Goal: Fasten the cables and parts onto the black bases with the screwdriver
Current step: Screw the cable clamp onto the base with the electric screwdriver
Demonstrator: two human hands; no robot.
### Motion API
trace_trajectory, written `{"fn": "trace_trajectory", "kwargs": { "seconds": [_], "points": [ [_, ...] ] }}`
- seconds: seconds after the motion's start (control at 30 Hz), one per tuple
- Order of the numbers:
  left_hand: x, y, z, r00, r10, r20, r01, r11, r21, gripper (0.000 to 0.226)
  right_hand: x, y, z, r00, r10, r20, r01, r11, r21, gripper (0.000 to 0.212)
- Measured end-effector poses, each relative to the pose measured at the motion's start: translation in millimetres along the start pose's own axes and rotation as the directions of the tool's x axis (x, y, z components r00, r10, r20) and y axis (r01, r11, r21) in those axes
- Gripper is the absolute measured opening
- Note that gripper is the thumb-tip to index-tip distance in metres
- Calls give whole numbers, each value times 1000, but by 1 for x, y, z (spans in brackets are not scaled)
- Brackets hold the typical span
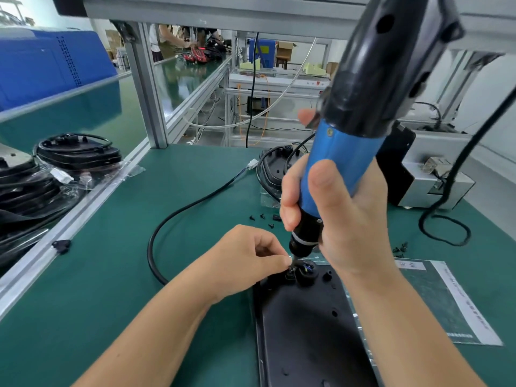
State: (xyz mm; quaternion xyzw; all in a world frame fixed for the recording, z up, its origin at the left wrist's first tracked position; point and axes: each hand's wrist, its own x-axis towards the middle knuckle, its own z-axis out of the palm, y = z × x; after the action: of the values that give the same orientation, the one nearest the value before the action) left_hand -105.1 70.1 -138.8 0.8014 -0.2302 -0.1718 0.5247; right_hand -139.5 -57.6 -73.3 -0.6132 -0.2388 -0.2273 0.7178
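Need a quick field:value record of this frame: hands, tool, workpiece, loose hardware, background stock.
right hand: grips the blue electric screwdriver, held nearly upright
left hand: pinches a small part at the bit tip; what it is, too small to tell
workpiece: black base on the green mat, black cable running to its top end
loose hardware: small black screws on the mat behind the hands
stock: stacked black bases at left; another base behind the screwdriver
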Motion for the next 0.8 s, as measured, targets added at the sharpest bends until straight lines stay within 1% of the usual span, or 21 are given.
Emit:
{"fn": "trace_trajectory", "kwargs": {
  "seconds": [0.03, 0.07, 0.17, 0.3, 0.47, 0.53, 0.6, 0.67, 0.8],
  "points": [
    [0, 1, 1, 1000, -1, -1, 1, 1000, -3, 36, 1, 1, 0, 1000, 16, 19, -16, 1000, -2, 76],
    [0, 1, 1, 1000, -2, -2, 2, 1000, -8, 36, 2, 2, -1, 999, 25, 35, -25, 1000, 0, 73],
    [0, 0, 2, 1000, -1, 1, 1, 1000, -27, 38, 4, 6, -3, 997, 27, 78, -30, 999, 37, 57],
    [2, -1, 2, 1000, 2, 2, -2, 999, -38, 38, 7, 7, -5, 996, 47, 81, -50, 998, 35, 63],
    [1, 1, 2, 1000, 9, 0, -9, 1000, -24, 44, 7, 11, -5, 993, 37, 111, -43, 998, 53, 53],
    [-1, 1, 2, 1000, 5, -5, -5, 1000, -23, 43, 7, 13, -5, 991, 32, 131, -40, 997, 61, 43],
    [-1, 2, 2, 1000, 5, -3, -5, 1000, -25, 34, 8, 14, -7, 988, 51, 149, -61, 996, 64, 26],
    [-1, 2, 2, 1000, 7, 2, -7, 1000, -22, 29, 9, 15, -9, 982, 75, 172, -91, 992, 87, 20],
    [-3, 2, 3, 1000, 3, -14, -3, 1000, 0, 45, 11, 17, -13, 969, 85, 233, -126, 978, 166, 20]
  ]
}}
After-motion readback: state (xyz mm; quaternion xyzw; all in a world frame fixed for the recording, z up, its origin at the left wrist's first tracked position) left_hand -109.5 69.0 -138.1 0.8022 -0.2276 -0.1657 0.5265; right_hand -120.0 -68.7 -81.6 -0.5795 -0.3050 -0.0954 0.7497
